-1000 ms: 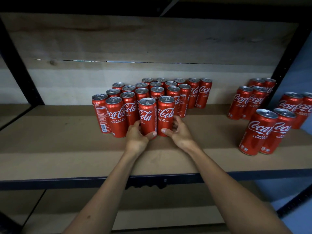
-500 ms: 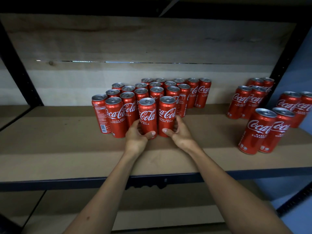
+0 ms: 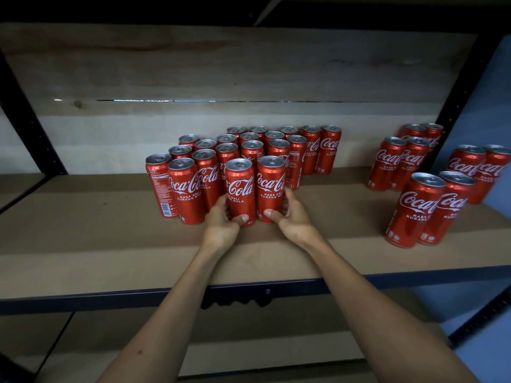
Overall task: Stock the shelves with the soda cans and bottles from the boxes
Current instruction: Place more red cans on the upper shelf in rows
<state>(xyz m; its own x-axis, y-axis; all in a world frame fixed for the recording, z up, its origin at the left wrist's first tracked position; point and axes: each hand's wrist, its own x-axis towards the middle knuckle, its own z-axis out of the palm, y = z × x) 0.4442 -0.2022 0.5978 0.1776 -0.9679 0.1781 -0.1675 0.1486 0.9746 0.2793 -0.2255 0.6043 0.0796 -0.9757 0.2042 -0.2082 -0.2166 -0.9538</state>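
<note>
Change: both front cans sat slightly deeper than a second earlier | Grip: left hand clasped left can, right hand clasped right can | Location: upright on shelf, touching can block | Task: placement nearly finished.

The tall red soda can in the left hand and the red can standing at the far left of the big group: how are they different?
The tall red soda can in the left hand shows its white logo; the far-left red can shows small print and a barcode. The left hand grips the first; nothing touches the second. Both stand upright on the brown shelf board.
</note>
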